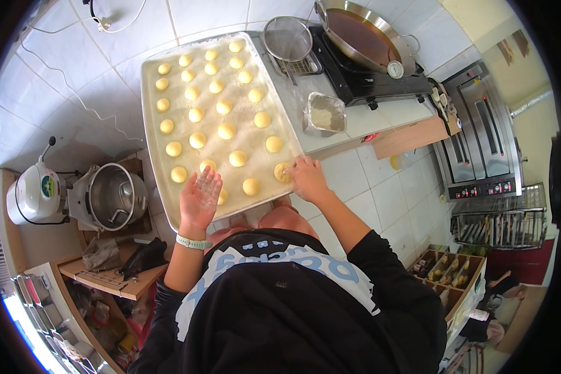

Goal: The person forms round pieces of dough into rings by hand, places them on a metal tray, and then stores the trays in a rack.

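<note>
A large pale tray [157, 143] in front of me carries rows of round yellow dough balls [226, 130]. At its near right corner, my right hand [310, 179] has its fingers bent down onto one dough ball [283, 172], which looks flatter and rougher than the others. My left hand [199, 198] is raised over the near edge, palm up and fingers stretched out, with white flour on the skin and nothing in it. It partly covers a few balls there. A pale watch [193, 242] is on my left wrist.
Right of the tray are a metal tub [325, 114] of pale powder, a strainer [287, 38], and a pan [361, 34] of brown liquid with a thermometer [395, 69] on a black stove [355, 87]. A mixer [113, 198] stands left; an oven [485, 134] stands far right.
</note>
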Motion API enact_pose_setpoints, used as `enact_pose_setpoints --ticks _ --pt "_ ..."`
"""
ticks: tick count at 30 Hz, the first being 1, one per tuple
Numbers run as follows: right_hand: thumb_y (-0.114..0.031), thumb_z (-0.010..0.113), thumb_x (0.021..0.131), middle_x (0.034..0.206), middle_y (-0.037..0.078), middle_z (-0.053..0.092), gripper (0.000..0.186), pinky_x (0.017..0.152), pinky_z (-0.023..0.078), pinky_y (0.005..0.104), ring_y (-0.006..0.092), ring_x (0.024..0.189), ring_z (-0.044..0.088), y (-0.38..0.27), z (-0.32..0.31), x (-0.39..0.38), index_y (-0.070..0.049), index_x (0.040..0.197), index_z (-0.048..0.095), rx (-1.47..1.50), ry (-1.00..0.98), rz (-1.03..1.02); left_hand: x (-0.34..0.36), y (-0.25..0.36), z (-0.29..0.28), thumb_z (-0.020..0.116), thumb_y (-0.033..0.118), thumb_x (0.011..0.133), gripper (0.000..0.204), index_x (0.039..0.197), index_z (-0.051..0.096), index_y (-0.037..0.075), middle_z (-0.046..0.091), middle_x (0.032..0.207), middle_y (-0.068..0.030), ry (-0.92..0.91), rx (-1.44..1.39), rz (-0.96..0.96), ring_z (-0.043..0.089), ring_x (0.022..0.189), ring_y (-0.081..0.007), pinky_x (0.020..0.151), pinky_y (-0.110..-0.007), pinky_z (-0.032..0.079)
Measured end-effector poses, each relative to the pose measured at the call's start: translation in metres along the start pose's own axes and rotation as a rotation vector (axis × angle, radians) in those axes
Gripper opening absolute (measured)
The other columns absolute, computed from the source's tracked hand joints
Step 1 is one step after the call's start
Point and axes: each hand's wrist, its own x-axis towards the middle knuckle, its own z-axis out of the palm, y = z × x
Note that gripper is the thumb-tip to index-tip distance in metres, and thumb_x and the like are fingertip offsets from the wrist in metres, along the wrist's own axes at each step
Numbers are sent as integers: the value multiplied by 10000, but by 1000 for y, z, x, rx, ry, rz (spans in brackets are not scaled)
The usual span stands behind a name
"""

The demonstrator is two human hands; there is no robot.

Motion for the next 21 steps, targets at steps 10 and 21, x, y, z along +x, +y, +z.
enact_pose_setpoints --ticks 10,21 --pt "-215 618 768 1135 72 471 225 819 320 430 237 1098 399 -13 0 -2 -135 974 660 95 22 106 6 -17 -8 421 241 933 345 1142 480 -27 543 1033 -116 63 56 -38 531 990 -278 924 -382 431" --pt "-303 649 733 1096 109 487 306 873 338 453 286 1068 426 -24 14 22 -72 928 608 329 -80 165 23 -63 -6 519 282 911 338 1017 538 -38 605 955 -112 -15 597 -270 595 918 -229 847 -338 474"
